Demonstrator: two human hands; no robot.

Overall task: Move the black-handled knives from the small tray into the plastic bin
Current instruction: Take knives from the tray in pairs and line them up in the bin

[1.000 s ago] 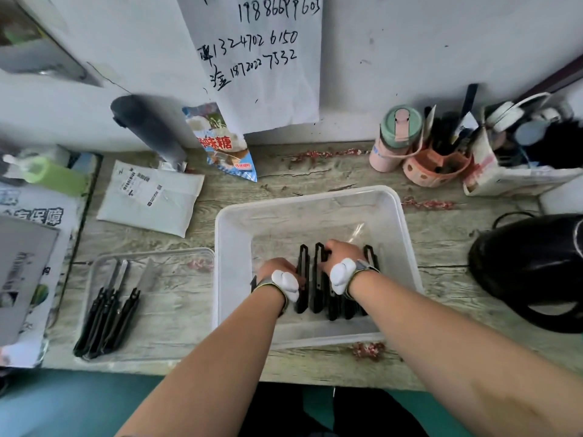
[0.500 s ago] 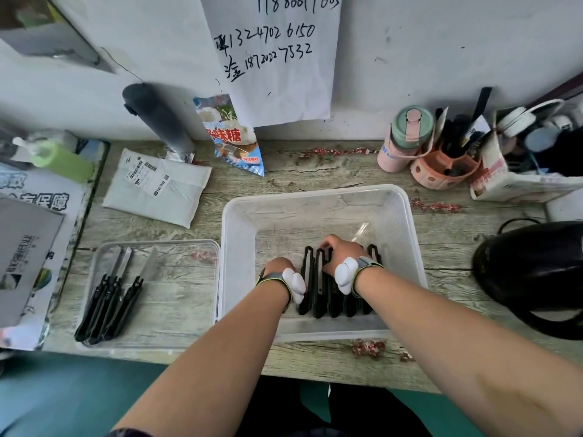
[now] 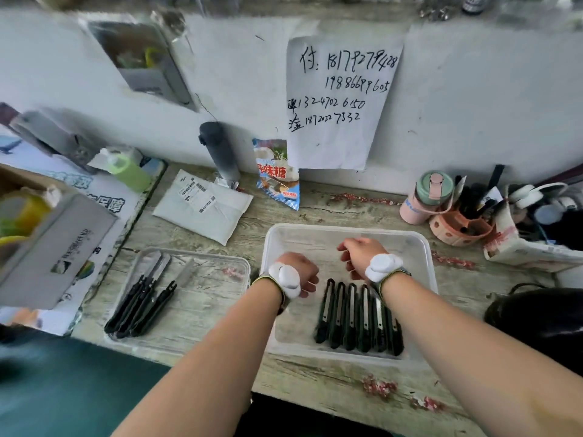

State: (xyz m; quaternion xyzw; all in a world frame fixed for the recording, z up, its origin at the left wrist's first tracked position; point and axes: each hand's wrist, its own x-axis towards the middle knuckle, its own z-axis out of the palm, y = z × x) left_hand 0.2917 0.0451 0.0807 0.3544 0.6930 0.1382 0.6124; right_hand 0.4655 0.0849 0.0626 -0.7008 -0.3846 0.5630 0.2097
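Weathered wood-grain covers the table [image 3: 205, 310], which stands against a white wall with a handwritten paper sheet [image 3: 340, 105] taped to it. On the table's left part sits the small tray [image 3: 220, 263], clear plastic, with a cluster of black-handled knives [image 3: 142, 304] lying at its left side, blades pointing away from the person. Just beside it on the right is the plastic bin [image 3: 419, 247], where a row of more black-handled knives [image 3: 356, 316] lies side by side at the near end. Both hands hover above the bin and grip nothing: the left hand [image 3: 299, 269] is loosely curled over the bin's left part, the right hand [image 3: 359, 252] loosely curled over its middle, the two apart. Each wrist carries a white device on a strap.
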